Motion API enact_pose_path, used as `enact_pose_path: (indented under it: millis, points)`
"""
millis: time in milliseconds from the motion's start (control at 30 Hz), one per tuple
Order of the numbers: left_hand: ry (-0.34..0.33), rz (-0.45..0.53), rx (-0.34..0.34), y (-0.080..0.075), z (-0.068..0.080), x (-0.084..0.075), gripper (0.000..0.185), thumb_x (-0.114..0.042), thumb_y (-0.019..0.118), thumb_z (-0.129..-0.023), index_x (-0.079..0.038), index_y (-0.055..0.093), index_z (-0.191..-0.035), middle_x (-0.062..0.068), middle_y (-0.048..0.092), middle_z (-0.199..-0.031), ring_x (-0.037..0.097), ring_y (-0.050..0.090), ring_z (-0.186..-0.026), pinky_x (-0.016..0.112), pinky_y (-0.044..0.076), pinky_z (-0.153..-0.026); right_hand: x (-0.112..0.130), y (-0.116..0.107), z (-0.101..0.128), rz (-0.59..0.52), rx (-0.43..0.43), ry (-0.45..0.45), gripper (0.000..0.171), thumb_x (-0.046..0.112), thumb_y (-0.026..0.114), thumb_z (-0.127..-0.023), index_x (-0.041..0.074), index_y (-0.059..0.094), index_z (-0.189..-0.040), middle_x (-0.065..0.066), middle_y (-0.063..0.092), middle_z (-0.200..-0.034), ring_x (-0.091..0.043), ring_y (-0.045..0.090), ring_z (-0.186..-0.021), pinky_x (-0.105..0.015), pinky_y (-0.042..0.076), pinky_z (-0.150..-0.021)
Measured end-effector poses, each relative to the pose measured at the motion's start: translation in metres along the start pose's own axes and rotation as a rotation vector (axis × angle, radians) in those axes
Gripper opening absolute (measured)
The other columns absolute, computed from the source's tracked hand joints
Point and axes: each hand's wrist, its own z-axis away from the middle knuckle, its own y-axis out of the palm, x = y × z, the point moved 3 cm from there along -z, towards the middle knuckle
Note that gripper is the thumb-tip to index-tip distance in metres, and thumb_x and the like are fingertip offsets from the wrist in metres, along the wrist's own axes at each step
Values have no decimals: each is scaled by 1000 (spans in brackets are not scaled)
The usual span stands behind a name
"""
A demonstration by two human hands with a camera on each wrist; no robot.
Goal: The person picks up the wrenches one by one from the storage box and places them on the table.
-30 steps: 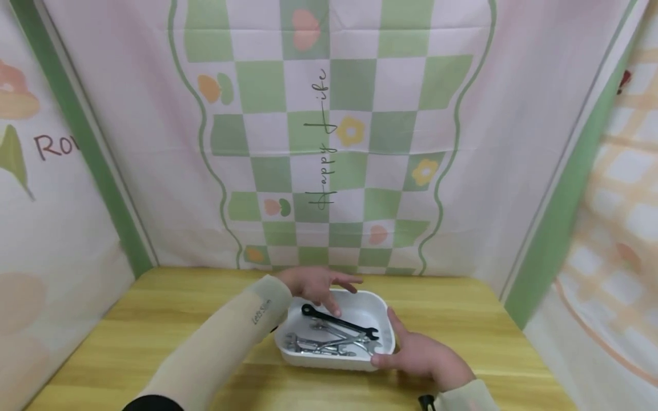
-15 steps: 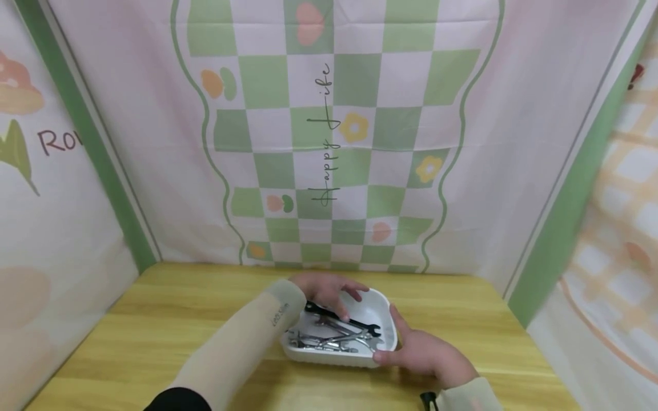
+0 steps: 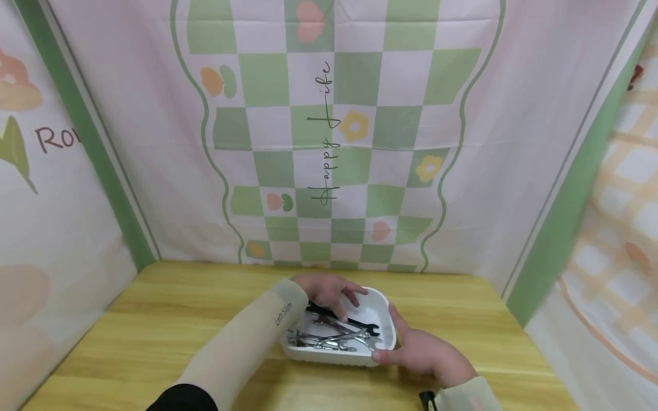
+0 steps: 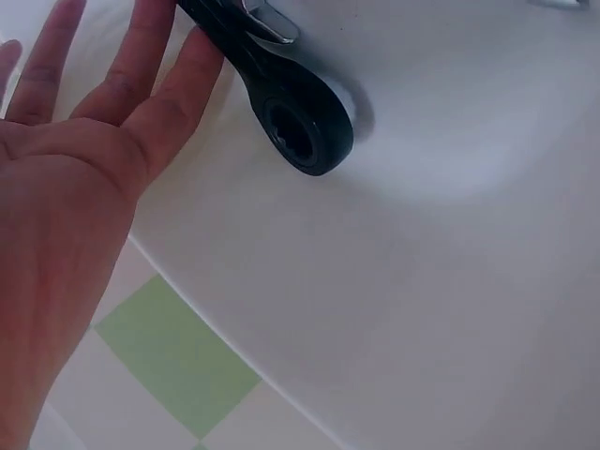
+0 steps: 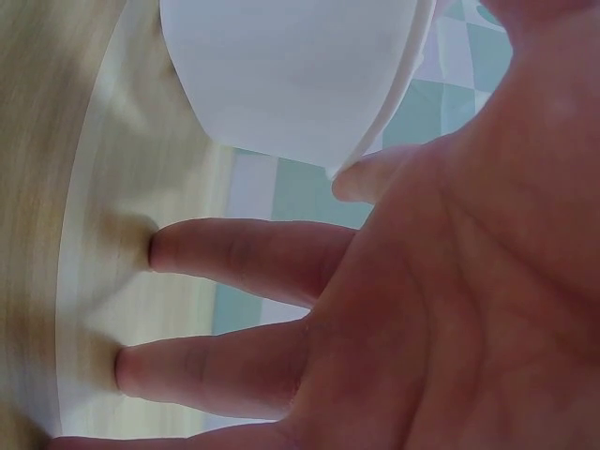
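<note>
A white plastic tray (image 3: 377, 308) holds several silver wrenches (image 3: 336, 341) and a black combination wrench (image 3: 367, 327). My left hand (image 3: 324, 290) reaches over its far left side, a fingertip down on the black wrench. In the left wrist view its fingers extend straight beside the shank, near the ring end (image 4: 302, 122); the thumb is out of that view. At the tray's right end is my right hand (image 3: 424, 353), thumb against the near corner and index along the right rim. In the right wrist view its fingers (image 5: 244, 258) are straight and spread, tips on the table.
The tray stands on a wood-grain table (image 3: 205, 297). Behind it hangs a green-and-white checked curtain (image 3: 349, 171), with more patterned cloth at both sides. A black strap end (image 3: 428, 399) shows by the right sleeve (image 3: 470, 395).
My left hand has moved right and slightly down over the tray, covering the ring end of the black wrench in the head view. The right hand keeps its place at the tray.
</note>
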Motion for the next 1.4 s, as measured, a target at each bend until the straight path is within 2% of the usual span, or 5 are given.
enact_pose_path:
  millis: [233, 367, 733, 900, 1400]
  points:
    - [31, -66, 18, 9, -5, 4, 63, -19, 82, -79, -29, 60, -137, -23, 67, -111, -1, 51, -117, 32, 31, -109, -2, 2, -2, -6, -10, -1, 124, 54, 80, -77, 4, 1, -159, -32, 61, -118, -35, 61, -101, -61, 44, -93]
    - [59, -15, 13, 15, -8, 5, 55, -6, 80, -79, -21, 66, -130, -17, 71, -107, -1, 57, -109, 25, 36, -104, -2, 3, -2, 3, -9, 1, 124, 54, 80, -77, 4, 1, -159, -32, 61, -118, -35, 61, -100, -60, 44, -92]
    - [25, 31, -12, 24, -10, 4, 48, 7, 77, -76, -18, 74, -117, -12, 73, -102, 0, 62, -98, 20, 43, -96, -1, 2, -2, -4, 0, 16, 125, 55, 80, -77, 3, 0, -159, -33, 59, -121, -36, 61, -102, -61, 44, -93]
    - [56, 14, -16, 26, -13, 5, 52, 13, 74, -75, -17, 75, -117, -13, 73, -101, -1, 61, -97, 18, 45, -90, -2, 2, -3, -4, 4, 11, 125, 55, 79, -77, 3, 0, -159, -33, 59, -122, -36, 60, -103, -61, 43, -93]
    - [146, -237, -20, 32, -22, 4, 70, 8, 78, -74, -34, 68, -130, -14, 62, -94, 2, 57, -86, 18, 49, -73, -3, 2, -3, -18, -8, -4, 125, 53, 80, -77, 2, 0, -158, -33, 60, -121, -35, 62, -99, -61, 45, -91]
